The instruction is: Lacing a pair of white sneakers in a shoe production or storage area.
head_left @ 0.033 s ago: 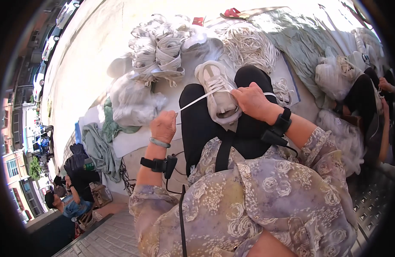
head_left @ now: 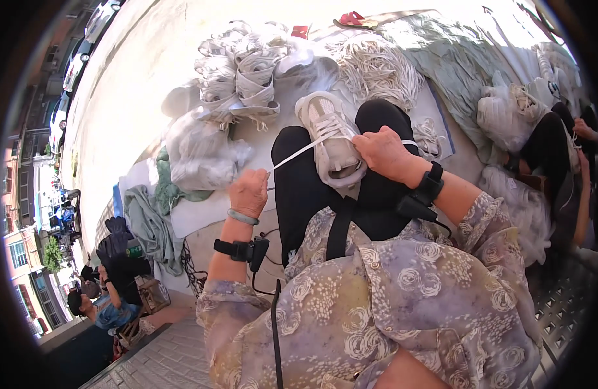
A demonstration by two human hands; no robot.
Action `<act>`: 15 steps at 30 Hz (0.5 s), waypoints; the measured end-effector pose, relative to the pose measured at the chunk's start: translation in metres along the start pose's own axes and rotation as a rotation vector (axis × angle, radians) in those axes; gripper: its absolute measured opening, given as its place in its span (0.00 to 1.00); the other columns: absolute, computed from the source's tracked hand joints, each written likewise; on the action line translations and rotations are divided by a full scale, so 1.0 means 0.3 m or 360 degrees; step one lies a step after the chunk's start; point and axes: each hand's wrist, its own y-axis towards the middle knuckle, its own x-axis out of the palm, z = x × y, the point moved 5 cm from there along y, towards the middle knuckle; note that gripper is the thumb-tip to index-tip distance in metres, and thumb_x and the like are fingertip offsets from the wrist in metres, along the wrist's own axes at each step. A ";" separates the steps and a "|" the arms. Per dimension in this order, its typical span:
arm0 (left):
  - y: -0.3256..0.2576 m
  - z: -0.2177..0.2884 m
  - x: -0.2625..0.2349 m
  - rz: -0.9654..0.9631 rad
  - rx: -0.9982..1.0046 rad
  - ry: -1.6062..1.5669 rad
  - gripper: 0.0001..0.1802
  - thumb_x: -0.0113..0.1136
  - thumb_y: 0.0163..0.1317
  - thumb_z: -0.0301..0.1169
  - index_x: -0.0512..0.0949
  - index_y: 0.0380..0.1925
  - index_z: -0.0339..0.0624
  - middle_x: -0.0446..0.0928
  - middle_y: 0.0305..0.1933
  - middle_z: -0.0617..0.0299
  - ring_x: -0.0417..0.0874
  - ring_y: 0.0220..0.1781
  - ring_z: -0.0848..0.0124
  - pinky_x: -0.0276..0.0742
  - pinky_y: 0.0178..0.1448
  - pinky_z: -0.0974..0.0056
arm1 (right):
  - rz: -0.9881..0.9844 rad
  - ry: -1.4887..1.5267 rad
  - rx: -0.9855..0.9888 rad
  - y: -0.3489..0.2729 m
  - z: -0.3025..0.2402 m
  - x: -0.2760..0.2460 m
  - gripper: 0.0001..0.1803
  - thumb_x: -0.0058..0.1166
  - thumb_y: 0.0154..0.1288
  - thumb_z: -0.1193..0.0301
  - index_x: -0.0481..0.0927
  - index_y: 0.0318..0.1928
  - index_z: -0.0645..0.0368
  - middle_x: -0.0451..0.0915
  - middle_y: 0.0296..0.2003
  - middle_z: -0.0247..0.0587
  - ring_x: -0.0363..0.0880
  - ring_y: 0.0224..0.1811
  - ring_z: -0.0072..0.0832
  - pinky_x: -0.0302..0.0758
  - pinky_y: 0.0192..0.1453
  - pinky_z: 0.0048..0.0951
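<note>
Both hands (head_left: pixel 249 193) have shifted slightly, hiding the lace (head_left: pixel 296 155) where gripped.

No readable words, numbers, labels, brands or signs on anything in view.

Scene is shot close-in from the left head-worn fisheye, pitched down at lap (head_left: pixel 379 202) and hands (head_left: pixel 386 154), buildings (head_left: pixel 19 253) caught at left rim.
</note>
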 end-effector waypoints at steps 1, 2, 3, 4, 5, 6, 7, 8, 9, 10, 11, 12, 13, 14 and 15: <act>-0.021 -0.004 0.013 -0.0008 -0.0011 -0.0012 0.06 0.53 0.58 0.32 0.71 0.25 0.46 0.71 0.24 0.56 0.75 0.25 0.53 0.70 0.26 0.54 | 0.0048 -0.0027 -0.0022 -0.008 0.012 -0.008 0.05 0.48 0.52 0.75 0.72 0.32 0.56 0.74 0.25 0.38 0.76 0.30 0.39 0.66 0.35 0.38; -0.036 -0.013 0.025 -0.0011 -0.0015 -0.0017 0.06 0.53 0.58 0.32 0.71 0.25 0.46 0.71 0.24 0.56 0.75 0.25 0.53 0.70 0.26 0.54 | 0.0095 -0.0055 -0.0043 -0.016 0.027 -0.022 0.04 0.48 0.53 0.76 0.71 0.31 0.56 0.73 0.23 0.37 0.75 0.27 0.40 0.67 0.33 0.38; -0.049 -0.031 0.035 -0.0010 -0.0076 -0.0046 0.05 0.53 0.58 0.32 0.71 0.25 0.46 0.72 0.25 0.56 0.75 0.26 0.53 0.70 0.27 0.55 | 0.0087 -0.0056 -0.0041 -0.021 0.053 -0.038 0.04 0.48 0.53 0.76 0.71 0.31 0.56 0.73 0.23 0.37 0.75 0.27 0.40 0.67 0.33 0.38; -0.066 -0.053 0.044 -0.0010 -0.0139 -0.0073 0.05 0.52 0.59 0.32 0.71 0.26 0.45 0.72 0.26 0.56 0.75 0.27 0.53 0.70 0.27 0.55 | 0.0093 -0.0115 -0.0085 -0.027 0.079 -0.067 0.03 0.48 0.54 0.75 0.71 0.31 0.56 0.73 0.23 0.39 0.75 0.27 0.41 0.68 0.30 0.39; -0.087 -0.080 0.053 -0.0013 -0.0144 -0.0077 0.05 0.52 0.59 0.32 0.71 0.26 0.45 0.72 0.26 0.56 0.75 0.27 0.53 0.70 0.27 0.55 | 0.0100 -0.0174 -0.0132 -0.034 0.107 -0.099 0.02 0.48 0.55 0.75 0.71 0.31 0.56 0.73 0.24 0.40 0.74 0.27 0.41 0.68 0.28 0.40; -0.115 -0.122 0.054 0.0039 -0.0186 -0.0062 0.05 0.52 0.59 0.32 0.72 0.27 0.45 0.73 0.27 0.56 0.75 0.27 0.53 0.71 0.28 0.56 | 0.0084 -0.0214 -0.0104 -0.047 0.151 -0.126 0.02 0.48 0.56 0.74 0.71 0.31 0.56 0.74 0.24 0.40 0.74 0.27 0.42 0.68 0.29 0.39; -0.138 -0.161 0.056 0.0096 -0.0223 -0.0055 0.05 0.51 0.60 0.32 0.73 0.28 0.45 0.74 0.28 0.56 0.76 0.28 0.52 0.71 0.28 0.56 | 0.0067 -0.0263 -0.0072 -0.069 0.204 -0.162 0.01 0.47 0.57 0.74 0.71 0.31 0.56 0.74 0.25 0.41 0.74 0.27 0.42 0.68 0.30 0.39; -0.161 -0.198 0.058 0.0111 -0.0254 -0.0086 0.05 0.50 0.60 0.32 0.74 0.30 0.45 0.75 0.29 0.55 0.76 0.30 0.53 0.72 0.31 0.57 | 0.0099 -0.0337 -0.0056 -0.100 0.267 -0.202 0.02 0.46 0.56 0.75 0.70 0.32 0.55 0.74 0.25 0.42 0.75 0.28 0.44 0.69 0.30 0.40; -0.181 -0.226 0.058 0.0111 -0.0253 -0.0101 0.05 0.50 0.60 0.32 0.74 0.30 0.45 0.75 0.29 0.55 0.76 0.30 0.53 0.72 0.31 0.57 | 0.0129 -0.0416 -0.0037 -0.142 0.332 -0.251 0.04 0.44 0.56 0.75 0.70 0.33 0.55 0.74 0.25 0.42 0.75 0.28 0.45 0.70 0.30 0.41; -0.204 -0.257 0.056 0.0109 -0.0307 -0.0083 0.06 0.50 0.61 0.33 0.74 0.30 0.45 0.75 0.28 0.54 0.76 0.30 0.53 0.72 0.32 0.57 | 0.0163 -0.0500 0.0050 -0.189 0.399 -0.303 0.04 0.44 0.57 0.75 0.71 0.34 0.54 0.74 0.26 0.43 0.75 0.29 0.45 0.70 0.31 0.41; -0.240 -0.293 0.041 0.0106 -0.0370 -0.0052 0.07 0.50 0.61 0.33 0.75 0.31 0.44 0.75 0.28 0.54 0.77 0.31 0.53 0.72 0.34 0.56 | 0.0201 -0.0574 0.0124 -0.232 0.463 -0.355 0.05 0.43 0.58 0.74 0.72 0.35 0.54 0.75 0.27 0.43 0.76 0.29 0.45 0.70 0.32 0.41; -0.278 -0.327 0.032 0.0100 -0.0376 -0.0054 0.07 0.50 0.61 0.33 0.75 0.31 0.44 0.75 0.28 0.54 0.77 0.31 0.53 0.72 0.34 0.56 | 0.0219 -0.0635 0.0209 -0.289 0.541 -0.404 0.06 0.43 0.60 0.73 0.73 0.37 0.54 0.76 0.29 0.44 0.76 0.31 0.45 0.71 0.33 0.41; -0.328 -0.378 0.018 0.0066 -0.0495 -0.0069 0.07 0.49 0.61 0.34 0.75 0.31 0.44 0.75 0.28 0.53 0.77 0.31 0.53 0.71 0.35 0.56 | 0.0238 -0.0692 0.0292 -0.345 0.613 -0.452 0.07 0.42 0.62 0.71 0.73 0.39 0.54 0.77 0.31 0.45 0.76 0.33 0.46 0.71 0.35 0.41; -0.386 -0.430 -0.004 0.0030 -0.0618 -0.0075 0.08 0.49 0.61 0.34 0.75 0.31 0.43 0.75 0.28 0.53 0.77 0.31 0.53 0.71 0.35 0.56 | 0.0264 -0.0725 0.0402 -0.398 0.674 -0.497 0.08 0.42 0.64 0.69 0.74 0.41 0.54 0.77 0.34 0.46 0.76 0.34 0.46 0.71 0.36 0.41; -0.436 -0.478 0.003 -0.0014 -0.0687 -0.0072 0.08 0.49 0.61 0.34 0.75 0.31 0.43 0.75 0.28 0.53 0.77 0.31 0.53 0.70 0.35 0.55 | 0.0285 -0.0802 0.0528 -0.470 0.719 -0.569 0.10 0.41 0.66 0.68 0.74 0.43 0.54 0.77 0.36 0.46 0.76 0.36 0.47 0.71 0.37 0.42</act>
